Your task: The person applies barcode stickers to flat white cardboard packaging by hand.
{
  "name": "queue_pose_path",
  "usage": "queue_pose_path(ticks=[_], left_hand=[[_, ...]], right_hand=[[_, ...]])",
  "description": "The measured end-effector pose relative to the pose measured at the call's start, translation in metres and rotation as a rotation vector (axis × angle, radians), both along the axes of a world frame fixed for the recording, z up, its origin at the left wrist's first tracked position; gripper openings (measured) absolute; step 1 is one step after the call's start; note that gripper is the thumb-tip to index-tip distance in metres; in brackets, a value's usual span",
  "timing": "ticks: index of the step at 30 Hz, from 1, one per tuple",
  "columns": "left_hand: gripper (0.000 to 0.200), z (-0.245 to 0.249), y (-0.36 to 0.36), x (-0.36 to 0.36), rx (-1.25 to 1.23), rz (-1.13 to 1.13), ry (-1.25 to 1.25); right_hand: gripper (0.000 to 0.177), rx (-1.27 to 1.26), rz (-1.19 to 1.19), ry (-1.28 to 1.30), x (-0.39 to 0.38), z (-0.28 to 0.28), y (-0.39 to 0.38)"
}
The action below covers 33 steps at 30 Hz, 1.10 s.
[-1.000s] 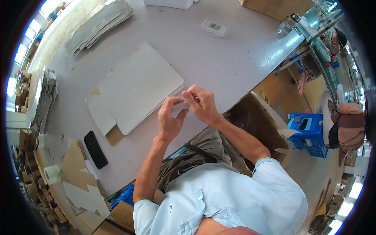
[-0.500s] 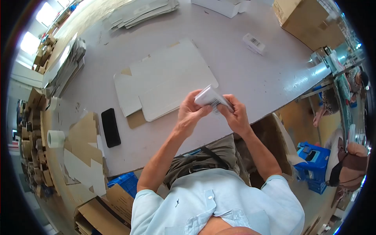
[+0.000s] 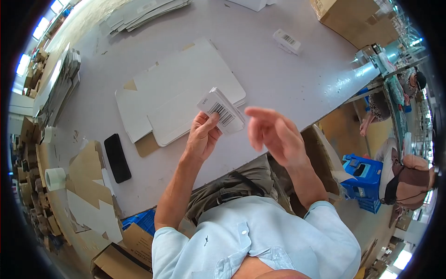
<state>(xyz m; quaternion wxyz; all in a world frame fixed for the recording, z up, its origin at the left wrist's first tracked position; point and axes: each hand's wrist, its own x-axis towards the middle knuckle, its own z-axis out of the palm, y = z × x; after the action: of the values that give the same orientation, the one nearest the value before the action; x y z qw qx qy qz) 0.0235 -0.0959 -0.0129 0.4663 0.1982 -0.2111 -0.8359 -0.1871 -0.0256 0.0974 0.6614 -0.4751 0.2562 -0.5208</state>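
Note:
My left hand [image 3: 203,136] pinches a small white stack of barcode labels [image 3: 222,111], thumb on the printed face and fingers behind it. The black bars face up, and layered edges show along the stack's side. To its right, my right hand [image 3: 278,135] is apart from the stack, slightly blurred, with its fingers stretched out and nothing visible in them. Flat white cardboard box blanks [image 3: 186,88] lie on the table beyond my left hand. Another small white barcoded bundle [image 3: 286,42] rests farther back on the right.
A black phone [image 3: 117,158] lies left on the table [image 3: 288,88], near torn cardboard [image 3: 88,176] and a tape roll [image 3: 55,179]. Stacked blanks [image 3: 144,14] stand at the back, a brown carton [image 3: 355,21] at back right. A blue crate [image 3: 362,176] and another person [image 3: 413,181] are to the right.
My right hand has let go of the label stack and moved away to the right, its fingers opening. My left hand keeps the stack, now turned with its barcode facing up.

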Motion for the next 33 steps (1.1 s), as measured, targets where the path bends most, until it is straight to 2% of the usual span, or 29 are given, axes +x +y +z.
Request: queue_pose_path(ticks=[1, 3, 5, 6, 8, 9, 11, 12, 13, 14, 15, 17, 18, 20, 21, 24, 28, 33], left_hand=[[0.026, -0.003, -0.001, 0.001, 0.005, 0.000, 0.015], [0.026, -0.005, 0.000, 0.004, 0.018, 0.007, 0.025], [0.027, -0.004, 0.000, 0.002, -0.004, -0.016, 0.060], [0.027, -0.003, -0.001, 0.001, -0.006, -0.015, 0.064], [0.026, 0.000, 0.000, 0.001, -0.012, -0.027, 0.063], [0.026, -0.001, 0.001, 0.001, -0.011, -0.019, 0.061], [0.025, -0.005, 0.000, 0.001, -0.010, -0.031, 0.093], [0.025, -0.004, -0.001, 0.002, -0.011, -0.025, 0.090], [0.026, -0.004, -0.002, 0.001, -0.015, -0.031, 0.083], [0.026, -0.005, -0.001, 0.001, -0.014, -0.045, 0.075], [0.026, -0.005, 0.001, 0.000, -0.004, -0.056, 0.074], [0.026, -0.005, 0.000, -0.003, -0.058, -0.070, -0.012], [0.026, -0.007, 0.001, -0.004, -0.055, -0.082, -0.014], [0.028, -0.014, 0.002, -0.007, -0.121, -0.111, -0.056], [0.028, -0.014, 0.003, -0.008, -0.117, -0.119, -0.058], [0.031, -0.012, 0.006, -0.013, -0.101, -0.128, -0.101], [0.030, -0.008, 0.008, -0.030, -0.087, -0.110, -0.175], [0.028, -0.008, 0.007, -0.052, -0.072, -0.056, -0.209]], right_hand=[[0.075, 0.001, 0.094, -0.016, 0.004, 0.010, 0.007], [0.088, -0.232, 0.381, -0.319, 0.018, 0.028, 0.026], [0.088, -0.278, 0.674, -0.377, 0.026, 0.048, 0.034], [0.093, -0.442, 0.672, -0.380, 0.036, 0.051, 0.036], [0.066, -0.413, 0.779, -0.489, 0.044, 0.065, 0.042], [0.066, -0.410, 0.785, -0.492, 0.042, 0.059, 0.040], [0.062, -0.547, 0.453, -0.356, 0.029, 0.035, 0.029], [0.029, -0.488, 0.306, -0.083, 0.004, 0.030, 0.021], [0.006, -0.125, 0.027, -0.063, -0.005, 0.014, 0.029], [0.015, 0.018, -0.200, 0.127, -0.011, 0.008, 0.014], [0.023, 0.019, -0.323, 0.411, -0.026, -0.015, -0.003], [0.023, 0.066, -0.313, 0.854, -0.039, -0.039, -0.029], [0.023, 0.075, -0.323, 0.852, -0.035, -0.039, -0.034], [0.027, 0.095, -0.199, 0.743, -0.023, -0.037, -0.043], [0.030, 0.016, -0.120, 0.747, -0.026, -0.046, -0.047], [0.026, 0.051, -0.070, 0.787, -0.033, -0.059, -0.051], [0.017, 0.094, -0.122, 0.880, -0.048, -0.061, -0.050], [0.012, 0.131, -0.272, 0.710, -0.074, -0.071, -0.054]])
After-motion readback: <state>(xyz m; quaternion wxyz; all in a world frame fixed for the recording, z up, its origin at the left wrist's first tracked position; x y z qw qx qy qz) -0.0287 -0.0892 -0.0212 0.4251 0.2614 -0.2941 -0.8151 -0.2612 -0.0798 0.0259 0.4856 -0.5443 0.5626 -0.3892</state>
